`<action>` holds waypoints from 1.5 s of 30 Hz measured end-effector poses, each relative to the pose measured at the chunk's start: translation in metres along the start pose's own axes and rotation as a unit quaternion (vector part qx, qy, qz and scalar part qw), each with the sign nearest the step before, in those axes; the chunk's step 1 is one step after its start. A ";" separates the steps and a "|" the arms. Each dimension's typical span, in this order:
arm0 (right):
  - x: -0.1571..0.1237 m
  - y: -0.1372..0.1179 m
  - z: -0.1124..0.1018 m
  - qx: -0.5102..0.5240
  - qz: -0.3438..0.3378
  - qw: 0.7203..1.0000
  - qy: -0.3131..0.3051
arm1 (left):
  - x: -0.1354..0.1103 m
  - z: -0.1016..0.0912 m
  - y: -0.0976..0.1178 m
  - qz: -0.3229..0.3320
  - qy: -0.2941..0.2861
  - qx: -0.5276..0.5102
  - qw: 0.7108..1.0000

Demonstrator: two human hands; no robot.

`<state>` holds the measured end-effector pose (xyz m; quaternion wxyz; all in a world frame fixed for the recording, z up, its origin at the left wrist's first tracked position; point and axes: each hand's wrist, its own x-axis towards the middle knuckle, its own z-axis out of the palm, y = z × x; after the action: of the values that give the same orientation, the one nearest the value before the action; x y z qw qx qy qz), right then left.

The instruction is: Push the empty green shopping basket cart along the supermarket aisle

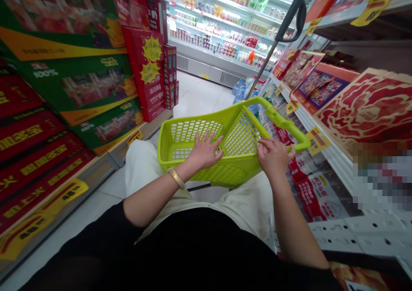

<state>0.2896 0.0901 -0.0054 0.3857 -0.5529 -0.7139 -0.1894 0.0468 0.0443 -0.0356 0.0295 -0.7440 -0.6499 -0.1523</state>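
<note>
A lime-green shopping basket (189, 121) with lattice walls stands in front of my knees, its long grey pull handle (262, 65) slanting up and away. My left hand (206, 151) is open over the basket's near rim, fingers spread and palm down. It wears a gold bracelet (176, 178) at the wrist. My right hand (275, 156) is at the basket's near right corner, just below the green carrying handle (286, 125). Its fingers are curled together close to the rim; what they hold, if anything, is hidden.
Stacked green and red drink cartons (86, 78) line the left side. Gift boxes and bags (367, 106) fill the right shelf, with wrapped bottle packs (317, 196) underneath. Blue-tinted water bottles (238, 91) stand beyond the basket. A lit refrigerated display (219, 29) crosses the aisle's far end.
</note>
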 end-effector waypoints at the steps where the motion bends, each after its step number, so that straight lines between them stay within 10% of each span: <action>1: 0.002 0.002 0.000 -0.006 0.008 1.000 0.006 | 0.000 0.000 0.000 0.001 0.000 -0.001 1.000; 13: -0.032 -0.061 0.019 0.062 -0.080 0.993 -0.062 | -0.002 -0.004 -0.001 -0.002 -0.003 0.008 1.000; 26: 0.011 0.025 0.000 -0.028 -0.008 0.999 0.020 | -0.001 -0.005 0.001 0.001 0.001 -0.004 1.000; 37: -0.023 -0.042 0.019 0.045 -0.060 0.996 -0.038 | -0.002 -0.004 -0.001 0.000 0.011 0.009 1.000; 45: -0.007 -0.015 0.009 0.034 -0.037 0.998 -0.033 | -0.001 -0.002 -0.001 0.005 0.011 -0.001 1.000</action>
<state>0.2731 0.0876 -0.0140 0.3730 -0.5191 -0.7521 -0.1604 0.0457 0.0430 -0.0342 0.0367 -0.7454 -0.6460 -0.1606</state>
